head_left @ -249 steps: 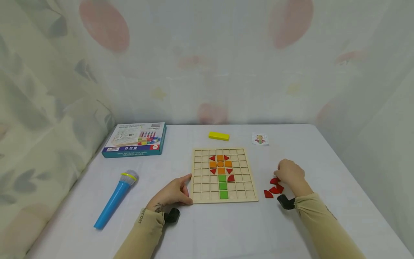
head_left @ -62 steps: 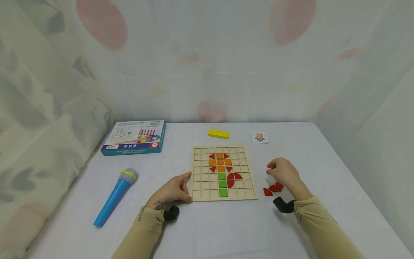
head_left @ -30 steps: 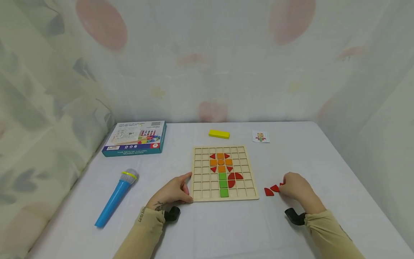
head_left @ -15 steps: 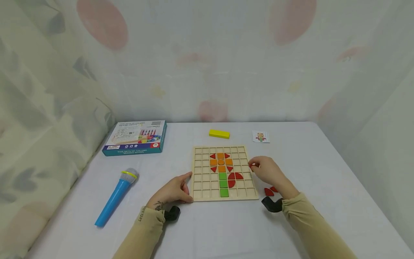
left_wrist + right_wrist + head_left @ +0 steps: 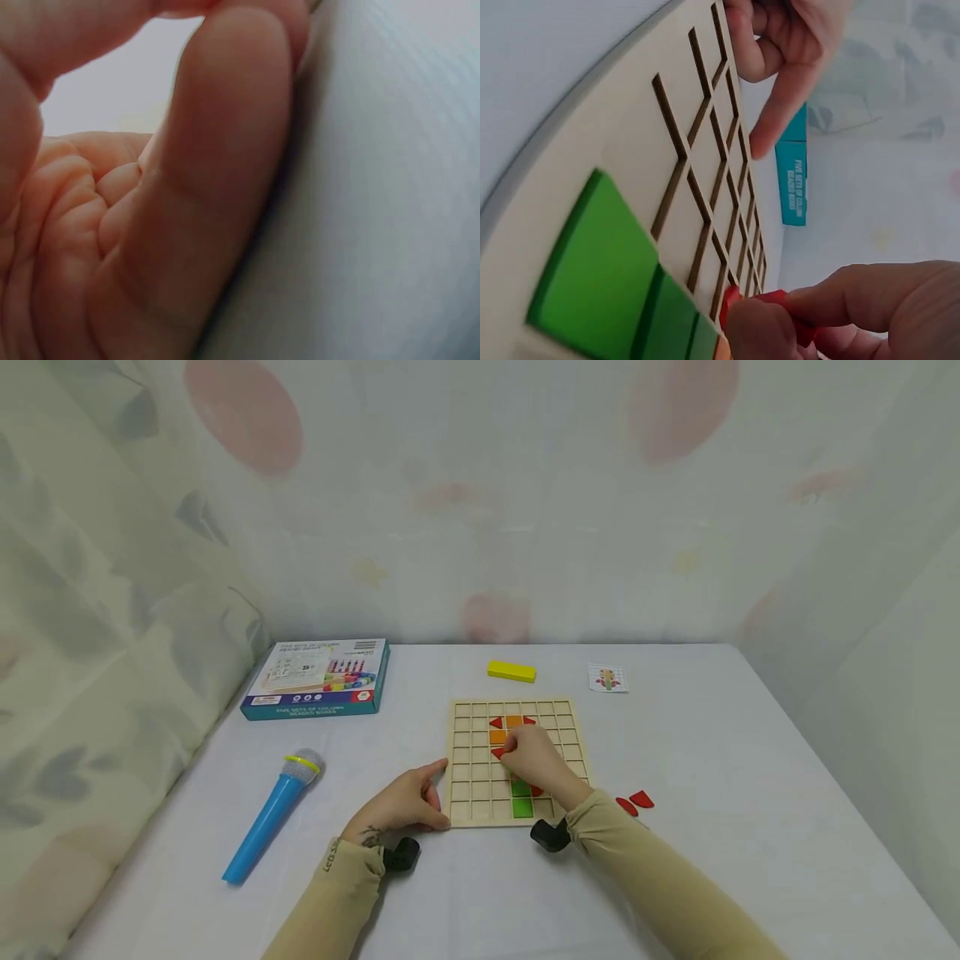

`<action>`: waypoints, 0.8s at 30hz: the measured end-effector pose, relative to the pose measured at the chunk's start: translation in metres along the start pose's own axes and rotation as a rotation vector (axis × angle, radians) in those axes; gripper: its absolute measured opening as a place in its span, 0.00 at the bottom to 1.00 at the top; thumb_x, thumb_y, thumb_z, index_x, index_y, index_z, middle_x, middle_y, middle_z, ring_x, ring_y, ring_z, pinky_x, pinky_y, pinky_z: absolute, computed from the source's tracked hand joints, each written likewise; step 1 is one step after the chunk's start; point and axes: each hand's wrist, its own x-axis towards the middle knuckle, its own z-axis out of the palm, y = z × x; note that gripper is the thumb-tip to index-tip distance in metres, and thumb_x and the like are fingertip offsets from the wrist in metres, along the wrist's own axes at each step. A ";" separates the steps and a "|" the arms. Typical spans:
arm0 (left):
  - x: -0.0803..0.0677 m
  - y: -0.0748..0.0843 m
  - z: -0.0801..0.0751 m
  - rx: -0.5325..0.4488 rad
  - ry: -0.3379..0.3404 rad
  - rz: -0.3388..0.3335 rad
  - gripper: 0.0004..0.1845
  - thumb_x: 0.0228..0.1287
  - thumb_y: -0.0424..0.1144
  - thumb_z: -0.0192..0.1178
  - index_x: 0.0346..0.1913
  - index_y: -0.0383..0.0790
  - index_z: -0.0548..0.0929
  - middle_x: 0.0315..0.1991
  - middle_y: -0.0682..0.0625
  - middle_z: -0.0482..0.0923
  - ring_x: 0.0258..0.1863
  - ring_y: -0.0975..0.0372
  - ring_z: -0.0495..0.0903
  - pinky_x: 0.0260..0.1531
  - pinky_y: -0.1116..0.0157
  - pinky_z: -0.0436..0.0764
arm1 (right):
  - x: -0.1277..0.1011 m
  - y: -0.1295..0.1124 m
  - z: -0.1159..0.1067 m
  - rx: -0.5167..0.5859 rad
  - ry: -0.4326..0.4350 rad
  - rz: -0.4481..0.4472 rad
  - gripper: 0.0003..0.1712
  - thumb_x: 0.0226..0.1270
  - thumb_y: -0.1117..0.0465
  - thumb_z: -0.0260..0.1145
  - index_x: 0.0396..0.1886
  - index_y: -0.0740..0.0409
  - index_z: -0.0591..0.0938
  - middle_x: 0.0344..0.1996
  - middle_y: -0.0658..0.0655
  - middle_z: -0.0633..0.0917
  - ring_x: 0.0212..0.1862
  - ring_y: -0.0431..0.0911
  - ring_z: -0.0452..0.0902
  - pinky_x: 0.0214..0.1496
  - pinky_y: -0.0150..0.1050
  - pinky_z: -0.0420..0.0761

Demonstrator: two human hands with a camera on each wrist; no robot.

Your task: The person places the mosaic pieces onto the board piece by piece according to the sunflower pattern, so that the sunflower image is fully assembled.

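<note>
A wooden grid board (image 5: 471, 810) lies on the white table, its cells partly filled with coloured tiles. My left hand (image 5: 401, 802) rests at its left edge, index finger and thumb touching the frame. Over the middle of the board, my right hand (image 5: 543, 764) pinches a red quarter-circle tile (image 5: 772, 297), mostly hidden by the fingers. Green squares (image 5: 522, 808), an orange square (image 5: 498, 737) and red triangles (image 5: 496, 723) show around that hand, which covers other tiles. To the right of the board lie loose red tiles (image 5: 642, 799), partly behind the right sleeve.
Behind the board are a yellow block (image 5: 512, 672) and a small pattern card (image 5: 607, 678). A blue toy microphone (image 5: 266, 822) lies at the left. Farther back on that side sits a teal game box (image 5: 315, 681). Printed curtains (image 5: 480, 527) hang behind the table.
My right hand took a red tile from the loose ones and carried it left over the board. Earlier, another red quarter-circle joined the one on the board. My left hand stayed put.
</note>
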 end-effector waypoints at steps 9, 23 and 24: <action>0.001 -0.001 0.000 0.014 -0.008 0.000 0.54 0.30 0.32 0.72 0.66 0.42 0.54 0.20 0.47 0.72 0.17 0.62 0.70 0.17 0.67 0.70 | 0.001 -0.007 0.015 -0.074 0.031 0.080 0.10 0.48 0.62 0.64 0.13 0.56 0.74 0.13 0.50 0.73 0.17 0.42 0.67 0.17 0.32 0.65; 0.000 0.001 0.000 0.001 -0.003 -0.001 0.54 0.30 0.30 0.71 0.66 0.42 0.53 0.20 0.47 0.71 0.16 0.61 0.70 0.16 0.66 0.69 | -0.003 -0.014 0.019 -0.383 0.033 0.084 0.22 0.51 0.59 0.63 0.03 0.51 0.65 0.07 0.46 0.60 0.13 0.40 0.59 0.13 0.33 0.59; 0.000 0.001 0.000 -0.002 -0.004 0.000 0.54 0.31 0.29 0.71 0.66 0.42 0.53 0.20 0.47 0.71 0.16 0.61 0.70 0.16 0.66 0.69 | -0.003 -0.014 0.019 -0.400 0.033 0.084 0.23 0.51 0.59 0.63 0.03 0.50 0.63 0.07 0.46 0.59 0.12 0.40 0.58 0.13 0.33 0.57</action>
